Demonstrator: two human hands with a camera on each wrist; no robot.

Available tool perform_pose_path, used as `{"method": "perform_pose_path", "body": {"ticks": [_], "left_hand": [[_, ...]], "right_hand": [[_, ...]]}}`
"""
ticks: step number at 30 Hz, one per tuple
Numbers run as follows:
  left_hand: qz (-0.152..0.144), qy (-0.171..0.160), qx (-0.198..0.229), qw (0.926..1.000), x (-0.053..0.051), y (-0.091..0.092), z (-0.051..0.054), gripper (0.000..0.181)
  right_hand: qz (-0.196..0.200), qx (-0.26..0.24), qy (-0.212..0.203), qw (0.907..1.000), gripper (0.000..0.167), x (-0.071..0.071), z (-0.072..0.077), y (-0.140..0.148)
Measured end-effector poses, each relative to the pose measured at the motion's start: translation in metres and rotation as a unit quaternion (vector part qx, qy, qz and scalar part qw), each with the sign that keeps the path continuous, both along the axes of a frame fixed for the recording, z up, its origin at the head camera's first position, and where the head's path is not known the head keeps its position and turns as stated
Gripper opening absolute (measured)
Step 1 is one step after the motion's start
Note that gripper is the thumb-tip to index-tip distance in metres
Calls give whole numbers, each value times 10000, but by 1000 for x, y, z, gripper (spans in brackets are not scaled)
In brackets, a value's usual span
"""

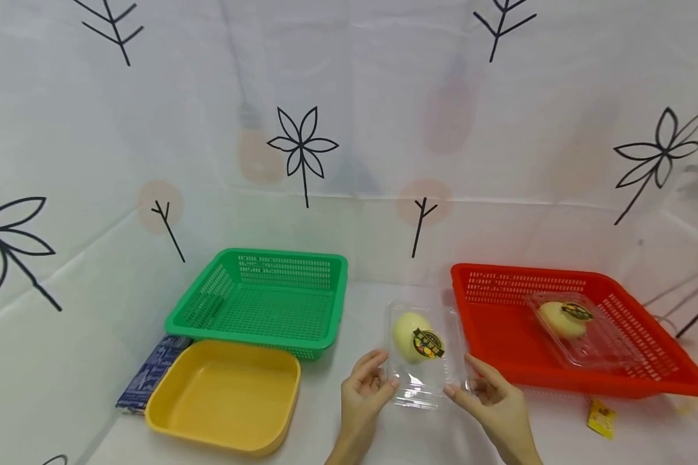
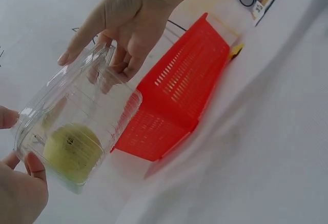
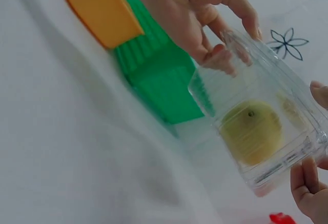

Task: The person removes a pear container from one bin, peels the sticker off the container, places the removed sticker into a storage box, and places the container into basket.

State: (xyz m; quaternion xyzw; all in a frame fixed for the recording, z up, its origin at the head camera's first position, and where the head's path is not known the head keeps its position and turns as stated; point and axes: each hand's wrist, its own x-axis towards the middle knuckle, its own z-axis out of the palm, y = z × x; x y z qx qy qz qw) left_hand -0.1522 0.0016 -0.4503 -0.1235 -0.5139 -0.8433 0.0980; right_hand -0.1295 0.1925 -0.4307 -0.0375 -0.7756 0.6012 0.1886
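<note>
Between my two hands is a clear plastic clamshell box [image 1: 448, 368] with a round yellow-green fruit [image 1: 408, 336] inside. A black label with gold and coloured print [image 1: 428, 343] is on the box over the fruit. My left hand [image 1: 363, 397] pinches the box's left edge, thumb on top. My right hand [image 1: 497, 403] pinches the right edge the same way. In both wrist views the box [image 2: 102, 88] appears tilted, off the table, and the fruit [image 3: 251, 131] shows a small dark dimple.
At right stands a red perforated basket [image 1: 512, 345] holding another clear box [image 1: 602, 336] with a similar fruit. A green basket [image 1: 279, 310] and a yellow basin [image 1: 227, 394] stand at left, beside a blue patterned packet [image 1: 154, 374]. A small yellow packet [image 1: 602, 418] lies before the red basket.
</note>
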Motion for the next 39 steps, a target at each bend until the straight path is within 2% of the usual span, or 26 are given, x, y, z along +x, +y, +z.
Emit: {"method": "perform_pose_path", "body": {"ticks": [1,6,14,19,23,26,33,36,39], "left_hand": [[6,-39,4,10000,2,-3,-2,48],[129,-221,-3,9997,10,-16,-12,47],[293,-53,-89,9995,18,-23,-25,44],[445,-148,-233,9986,20,-25,-30,42],[382,-166,-229,9989,21,-26,-35,43],[294,-205,-227,9991,22,-27,-39,45],[322,-71,-394,9987,23,-30,-45,42],[312,-300,-602,9972,24,-32,-47,42],[255,-632,-913,9935,26,-35,-48,43]], "right_hand": [[-63,145,-124,9998,59,2,0,-4],[24,-29,-194,9998,61,10,-12,-19],[74,-288,-295,9991,60,15,-25,-29],[118,-368,-260,9989,60,17,-32,-33],[164,-352,-107,9992,59,19,-38,-34],[163,-304,-148,9993,58,21,-40,-33],[232,-360,-749,9963,61,24,-40,-33],[258,-454,-1195,9915,64,24,-40,-33],[328,-466,-1340,9893,64,25,-43,-32]]}}
